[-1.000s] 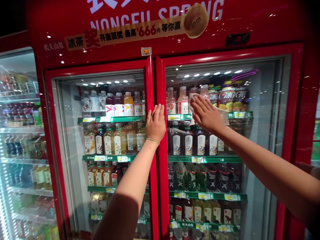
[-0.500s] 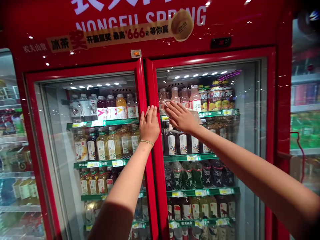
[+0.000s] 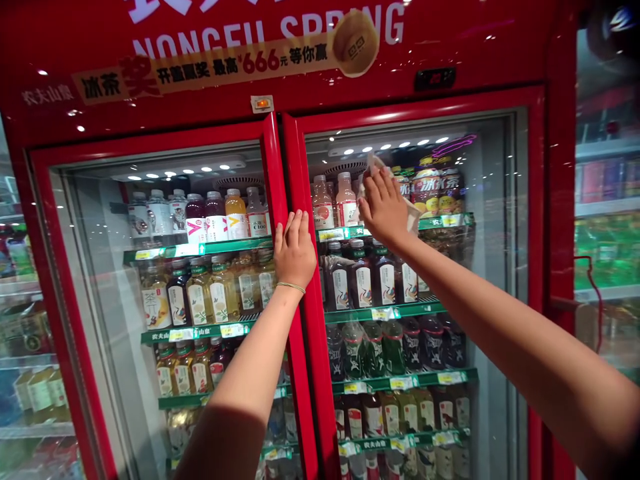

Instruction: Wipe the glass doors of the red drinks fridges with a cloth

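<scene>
Head camera view: a person stands before a red drinks fridge (image 3: 470, 47) with two glass doors, both shut, and both arms reach up toward it. The left hand (image 3: 295, 257), a thin band (image 3: 291, 287) around its wrist, rests on the red frames (image 3: 301, 353) where the doors meet, its fingers straight and close together, holding nothing that shows. The right hand (image 3: 384, 207) is laid out flat, fingers slightly spread, over a pale cloth (image 3: 412, 215) on the upper part of the right door (image 3: 493, 267). The cloth's edges show beyond the hand at top and right; the palm is hidden. Behind the glass, rows of bottles (image 3: 364, 283) stand on shelves with green edges.

Wiping the glass appears to be under way rather than finished, since the cloth lies against the door. Reflections cover the panes, so which parts are already clean, and how much is left, cannot be told.
</scene>
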A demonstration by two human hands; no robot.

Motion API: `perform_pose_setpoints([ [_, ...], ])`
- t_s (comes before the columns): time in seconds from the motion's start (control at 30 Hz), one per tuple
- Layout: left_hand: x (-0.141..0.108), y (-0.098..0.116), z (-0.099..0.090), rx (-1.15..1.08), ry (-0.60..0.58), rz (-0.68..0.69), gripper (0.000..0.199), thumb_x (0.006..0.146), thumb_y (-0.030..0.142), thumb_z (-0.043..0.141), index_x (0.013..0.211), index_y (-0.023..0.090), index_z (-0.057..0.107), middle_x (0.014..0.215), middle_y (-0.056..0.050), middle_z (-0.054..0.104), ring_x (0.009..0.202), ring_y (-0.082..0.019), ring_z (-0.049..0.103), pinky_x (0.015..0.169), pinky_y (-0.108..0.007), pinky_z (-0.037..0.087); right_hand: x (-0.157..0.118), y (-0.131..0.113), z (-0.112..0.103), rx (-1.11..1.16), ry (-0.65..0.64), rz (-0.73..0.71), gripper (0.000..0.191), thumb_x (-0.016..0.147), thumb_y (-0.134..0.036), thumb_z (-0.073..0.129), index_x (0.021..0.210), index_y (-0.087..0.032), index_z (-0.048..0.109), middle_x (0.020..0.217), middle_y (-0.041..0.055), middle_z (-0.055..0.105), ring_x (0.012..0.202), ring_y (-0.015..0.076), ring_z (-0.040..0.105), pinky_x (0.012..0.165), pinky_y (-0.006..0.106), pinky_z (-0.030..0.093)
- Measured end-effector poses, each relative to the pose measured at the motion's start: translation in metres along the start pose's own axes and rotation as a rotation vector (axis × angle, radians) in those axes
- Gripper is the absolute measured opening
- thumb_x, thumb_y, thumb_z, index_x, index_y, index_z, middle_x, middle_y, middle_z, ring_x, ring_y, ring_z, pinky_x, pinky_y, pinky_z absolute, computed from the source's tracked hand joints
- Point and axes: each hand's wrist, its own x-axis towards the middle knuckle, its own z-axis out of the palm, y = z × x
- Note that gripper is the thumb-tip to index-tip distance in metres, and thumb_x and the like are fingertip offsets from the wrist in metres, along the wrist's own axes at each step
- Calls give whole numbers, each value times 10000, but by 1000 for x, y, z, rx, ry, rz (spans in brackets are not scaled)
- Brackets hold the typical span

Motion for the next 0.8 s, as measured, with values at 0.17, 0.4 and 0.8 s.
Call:
perform_pose_setpoints([
  [0.17,0,2,1,-23,11,-11,527,1036,176,353,1557,186,434,1591,-102,490,1522,-220,395,1329,-474,211,-38,16,-23,14,-225,-263,661,1036,-485,344,1656,-307,197,1727,-53,222,1607,243,173,1341,503,156],
  [0.4,0,4,0,-9,3,-20,527,1043,187,337,1563,182,425,1595,-107,483,1526,-222,389,1325,-476,215,-41,43,-27,39,-206,-272,650,1033,-462,378,1649,-327,218,1724,-71,222,1598,248,208,1336,508,175],
  [0.8,-1,4,1,16,23,-11,517,1046,193,321,1545,176,453,1583,-119,497,1521,-225,397,1314,-470,236,-51,-54,4,115,-265,-442,681,1059,-402,327,1671,-298,48,1732,-40,157,1614,223,128,1346,519,166],
])
